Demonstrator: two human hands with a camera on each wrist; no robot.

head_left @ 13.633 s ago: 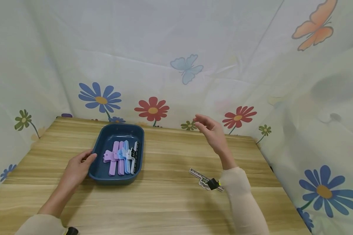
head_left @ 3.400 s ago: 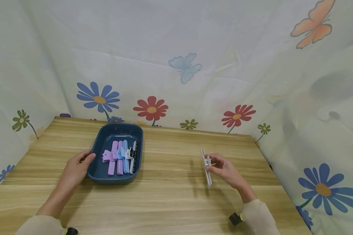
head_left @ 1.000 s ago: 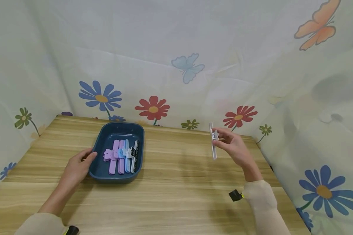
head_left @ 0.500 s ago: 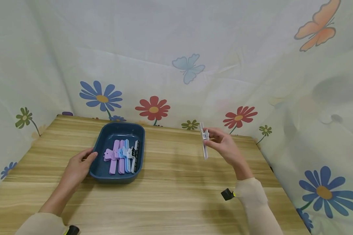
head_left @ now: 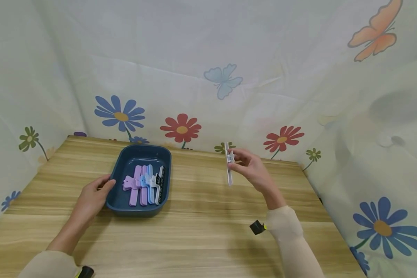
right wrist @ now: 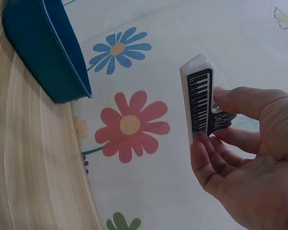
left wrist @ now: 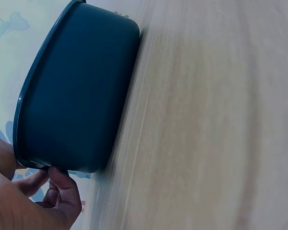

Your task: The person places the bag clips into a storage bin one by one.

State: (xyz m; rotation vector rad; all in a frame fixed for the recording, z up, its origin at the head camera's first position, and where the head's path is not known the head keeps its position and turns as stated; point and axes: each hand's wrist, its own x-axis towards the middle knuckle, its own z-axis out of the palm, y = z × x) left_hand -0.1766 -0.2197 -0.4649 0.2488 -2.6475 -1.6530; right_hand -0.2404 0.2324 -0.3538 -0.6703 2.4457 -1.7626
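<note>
A white page clip [right wrist: 198, 101] with a black-and-white piano-key print is pinched at its handles between the thumb and fingers of my right hand [head_left: 251, 166]. In the head view the clip stands nearly upright, raised over the far part of the table. My left hand [head_left: 92, 199] holds the left rim of a dark blue tray [head_left: 166, 185], thumb at the rim and fingers against the outer wall [left wrist: 77, 96]. Inside the tray several clips lie side by side: purple clips [head_left: 133, 193], a light blue clip [head_left: 151, 195] and a white-and-black clip [head_left: 161, 189].
The wooden table [head_left: 194, 239] reaches back to a cloth backdrop [head_left: 160, 50] printed with flowers and butterflies. Bare wood lies between the tray and my right forearm. A black wrist camera [head_left: 257, 227] sticks out from the right sleeve.
Earlier the right hand was raised without a clip, and a piano-print clip lay on the table. It then picked up the clip, lifted it and carried it left. The left hand stayed put.
</note>
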